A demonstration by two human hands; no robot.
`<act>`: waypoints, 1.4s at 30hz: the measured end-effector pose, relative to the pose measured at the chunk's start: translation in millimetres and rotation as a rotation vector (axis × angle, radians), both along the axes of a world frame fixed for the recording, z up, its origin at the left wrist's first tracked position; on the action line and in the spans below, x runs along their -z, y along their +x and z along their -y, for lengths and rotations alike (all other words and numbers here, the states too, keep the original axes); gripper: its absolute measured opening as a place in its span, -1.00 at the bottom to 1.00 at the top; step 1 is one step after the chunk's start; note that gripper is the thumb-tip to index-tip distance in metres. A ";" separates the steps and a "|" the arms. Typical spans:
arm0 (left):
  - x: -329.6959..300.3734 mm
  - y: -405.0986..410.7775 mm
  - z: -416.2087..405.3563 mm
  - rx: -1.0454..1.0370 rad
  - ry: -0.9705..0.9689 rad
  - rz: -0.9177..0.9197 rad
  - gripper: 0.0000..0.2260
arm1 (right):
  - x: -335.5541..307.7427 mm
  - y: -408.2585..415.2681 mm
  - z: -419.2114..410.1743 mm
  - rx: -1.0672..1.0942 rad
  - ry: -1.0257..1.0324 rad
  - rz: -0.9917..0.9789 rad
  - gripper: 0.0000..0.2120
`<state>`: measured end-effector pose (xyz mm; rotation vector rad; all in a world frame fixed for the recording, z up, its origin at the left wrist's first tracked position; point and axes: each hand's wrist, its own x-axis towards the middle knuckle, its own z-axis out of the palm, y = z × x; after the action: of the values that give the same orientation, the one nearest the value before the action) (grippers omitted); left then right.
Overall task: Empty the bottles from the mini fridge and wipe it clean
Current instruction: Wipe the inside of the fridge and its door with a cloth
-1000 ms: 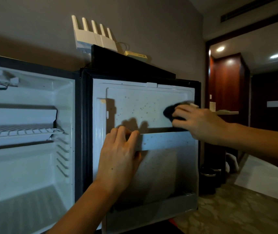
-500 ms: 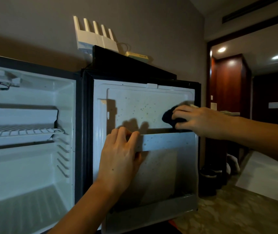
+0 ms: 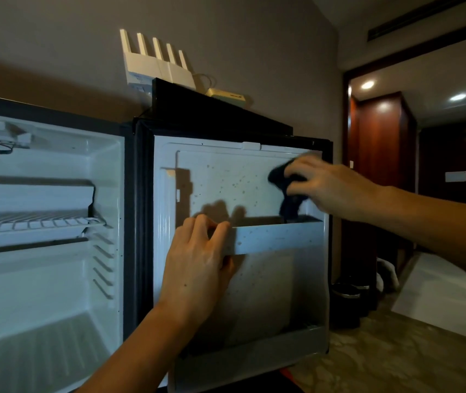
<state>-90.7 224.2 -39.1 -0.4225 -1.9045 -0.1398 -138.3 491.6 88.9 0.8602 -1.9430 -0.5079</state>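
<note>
The mini fridge (image 3: 56,279) stands open, its white inside bare of bottles, with a wire shelf (image 3: 33,222) halfway up. Its door (image 3: 226,177) is swung out to the right, the inner panel speckled with dark spots. My left hand (image 3: 197,268) grips the left end of the door's upper shelf rail (image 3: 280,236), fingers over its top edge. My right hand (image 3: 331,185) holds a dark cloth (image 3: 283,191) against the panel's upper right part; the cloth's tail hangs down behind the rail.
A white router (image 3: 158,66) with several antennas hangs on the wall above the fridge, next to a small yellowish box (image 3: 226,96). Dark bins (image 3: 348,302) stand on the marble floor (image 3: 382,358) right of the door. A doorway to a dim hallway (image 3: 424,165) lies beyond.
My right hand has moved the cloth upward on the door panel, toward its top right corner. My left hand has kept its grip on the rail.
</note>
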 end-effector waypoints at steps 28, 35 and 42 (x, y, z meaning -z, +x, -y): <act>1.0 -4.8 -0.2 -0.024 -0.008 0.002 -0.56 | 6.3 -18.9 20.1 -0.147 -0.362 0.007 -0.66; -0.4 -5.6 -2.5 -0.026 0.004 0.035 -0.56 | 21.1 -11.4 3.2 -0.061 0.202 0.141 -0.62; 0.9 -4.0 0.3 -0.036 -0.013 0.025 -0.56 | 16.9 -18.3 27.2 -0.188 -0.373 0.009 -0.65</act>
<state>-94.6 223.9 -40.0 -0.3965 -1.9375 -0.1097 -156.6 464.4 72.0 0.7911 -1.8614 -0.0270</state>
